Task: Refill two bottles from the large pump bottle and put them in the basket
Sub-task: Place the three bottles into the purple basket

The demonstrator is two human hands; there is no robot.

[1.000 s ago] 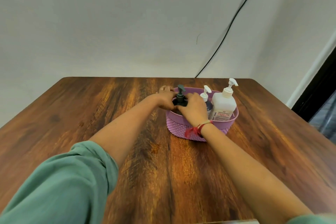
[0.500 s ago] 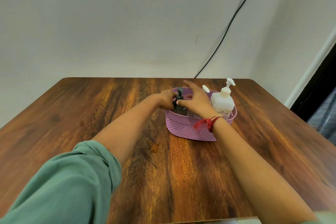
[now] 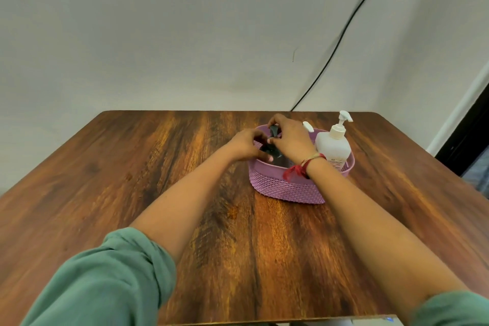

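Right hand (image 3: 289, 140) has curled round the dark glossy bottle (image 3: 273, 132), which left hand (image 3: 247, 147) also grips.

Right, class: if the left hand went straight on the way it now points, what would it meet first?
The dark pump bottle in the purple basket. The left hand points into the basket and seems to grip that bottle, so there is little or no gap, though depth is unclear.

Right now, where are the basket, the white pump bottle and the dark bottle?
basket (image 3: 285, 188), head view, woven front wall
white pump bottle (image 3: 333, 147), head view, body
dark bottle (image 3: 273, 131), head view, pump top
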